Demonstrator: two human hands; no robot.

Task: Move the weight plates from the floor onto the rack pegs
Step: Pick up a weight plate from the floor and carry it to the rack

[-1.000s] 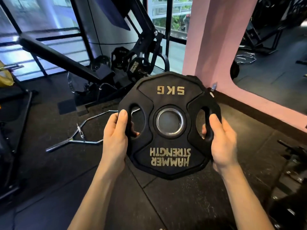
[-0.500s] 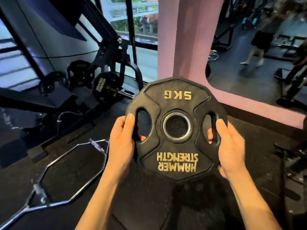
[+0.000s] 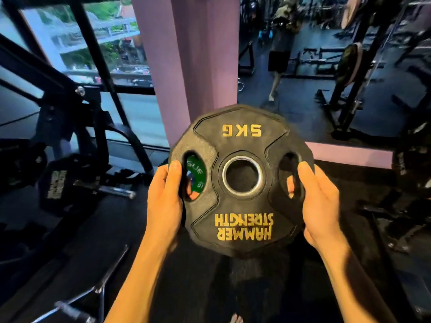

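A black 5 kg weight plate (image 3: 241,141) with gold lettering, upside down to me, hangs in the air in front of my chest. My left hand (image 3: 164,201) grips its left handle slot, and my right hand (image 3: 319,203) grips the right slot. Its steel-ringed centre hole faces me. Through the left slot shows a green plate (image 3: 195,176) lying behind it. Another black plate (image 3: 60,183) sits on a chrome peg (image 3: 109,188) of the machine at the left.
A pink pillar (image 3: 186,54) stands straight ahead, with windows to its left. A black machine frame (image 3: 70,108) fills the left side. A chrome hex bar (image 3: 93,292) lies on the floor at lower left. Dark racks stand at right (image 3: 349,89), and a person (image 3: 279,57) walks beyond.
My view has swung to the right and risen; the machine and hex bar slid left. Both hands keep the same grip on the plate. The green plate now shows through the slot.
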